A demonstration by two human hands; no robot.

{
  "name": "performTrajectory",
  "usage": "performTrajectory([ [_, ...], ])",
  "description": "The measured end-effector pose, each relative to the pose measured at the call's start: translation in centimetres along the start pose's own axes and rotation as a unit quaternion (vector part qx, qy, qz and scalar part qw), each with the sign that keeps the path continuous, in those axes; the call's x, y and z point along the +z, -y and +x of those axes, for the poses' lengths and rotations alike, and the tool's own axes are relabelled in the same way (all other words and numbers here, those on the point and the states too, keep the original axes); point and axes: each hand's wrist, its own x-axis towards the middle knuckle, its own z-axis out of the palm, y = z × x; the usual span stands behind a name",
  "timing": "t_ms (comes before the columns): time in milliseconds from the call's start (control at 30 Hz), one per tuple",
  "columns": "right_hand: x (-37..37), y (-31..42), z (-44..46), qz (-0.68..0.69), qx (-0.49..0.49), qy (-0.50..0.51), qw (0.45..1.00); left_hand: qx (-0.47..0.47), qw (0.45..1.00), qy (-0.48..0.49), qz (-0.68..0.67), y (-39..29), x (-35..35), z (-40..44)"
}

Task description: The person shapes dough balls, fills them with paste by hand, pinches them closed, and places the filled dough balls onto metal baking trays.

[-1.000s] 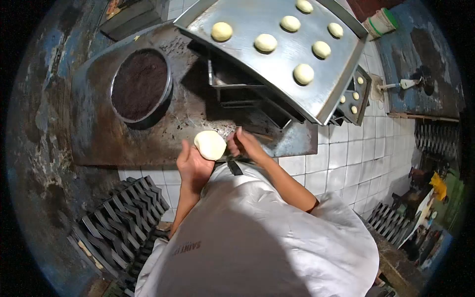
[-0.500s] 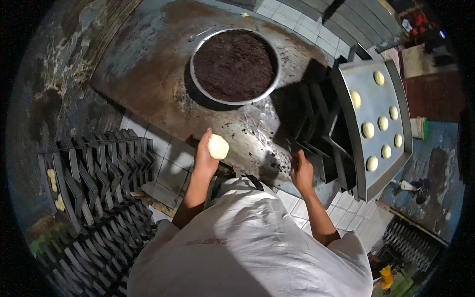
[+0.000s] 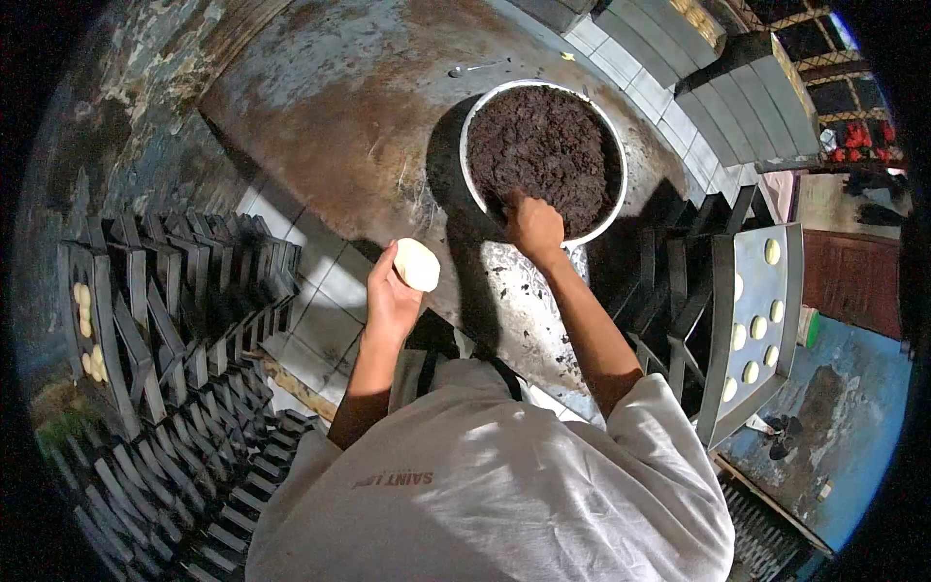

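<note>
While a worktable (image 3: pixel 320 145) is bearing a bowl (image 3: pixel 623 160), a right hand (image 3: pixel 535 225) is resting in it

From where I'm standing, dark tray stacks (image 3: pixel 175 301) are lining the left side, and another stack (image 3: pixel 674 291) is rising by the table's right end. Topping that one, a pale metal tray (image 3: pixel 755 274) is facing the light. The bowl is sitting on the table, full of dark crumbly mix (image 3: pixel 553 145). The right hand is curling into the mix just inside the near rim; its fingertips are buried, so I cannot tell whether they are pinching any. Well apart from it, the left hand (image 3: pixel 391 286) is cupping a pale dough disc (image 3: pixel 417 265), thumb standing along its edge, near the front of the table. Beyond the bowl a small spoon (image 3: pixel 457 72) is lying. Several dough balls (image 3: pixel 759 328) are dotting the metal tray.
</note>
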Motion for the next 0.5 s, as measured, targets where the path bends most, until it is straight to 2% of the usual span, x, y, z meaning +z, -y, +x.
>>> performTrajectory([
  [33, 1.6, -1.1, 0.5, -0.002, -0.001, 0.0, 1.0, 0.0, 1.0, 0.0, -0.002, -0.1, 0.1, -0.1],
  [100, 3.3, -3.4, 1.5, 0.118, -0.051, -0.101, 0.986, -0.025, 1.0, -0.002, -0.012, -0.3, 1.6, -0.5],
  [133, 2.7, -4.6, 2.3, 0.217, -0.006, 0.017, 0.976, -0.026, 1.0, 0.005, -0.012, 0.0, 2.0, -0.4],
  [167, 1.5, -5.0, 1.9, 0.215, -0.004, 0.009, 0.977, -0.029, 0.999, 0.013, -0.013, 0.2, 2.5, -0.3],
  [200, 0.0, -5.1, 1.2, 0.374, 0.025, 0.076, 0.924, -0.031, 0.999, 0.021, -0.015, 0.5, 3.1, -0.2],
  [233, -1.4, -5.2, 0.3, 0.523, 0.05, 0.141, 0.839, -0.031, 0.999, 0.028, -0.013, 0.9, 3.7, -0.2],
  [267, -3.3, -4.9, -1.1, 0.548, 0.072, 0.195, 0.81, -0.03, 0.999, 0.042, 0.002, 1.3, 4.4, -0.3],
  [300, -4.1, -5.1, -2.7, 0.556, 0.041, 0.2, 0.806, -0.028, 0.998, 0.055, 0.018, 1.9, 5.1, -0.5],
  [333, -6.2, -4.4, -5.1, 0.573, 0.034, 0.201, 0.794, -0.038, 0.998, 0.053, 0.013, 2.4, 6.3, -0.9],
  [367, -7.7, -3.9, -7.6, 0.59, 0.027, 0.201, 0.782, -0.049, 0.994, 0.097, 0.008, 3.5, 5.7, -0.4],
  [433, -6.4, -4.8, -11.2, 0.654, -0.029, 0.171, 0.736, -0.08, 0.99, 0.12, 0.011, 5.3, 8.2, -2.1],
  [467, -6.5, -4.5, -13.0, 0.647, -0.026, 0.12, 0.753, -0.094, 0.985, 0.143, 0.007, 6.5, 8.9, -2.9],
  [500, -5.9, -4.8, -14.8, 0.633, 0.019, 0.108, 0.766, -0.126, 0.984, 0.128, -0.003, 8.1, 9.6, -3.7],
])
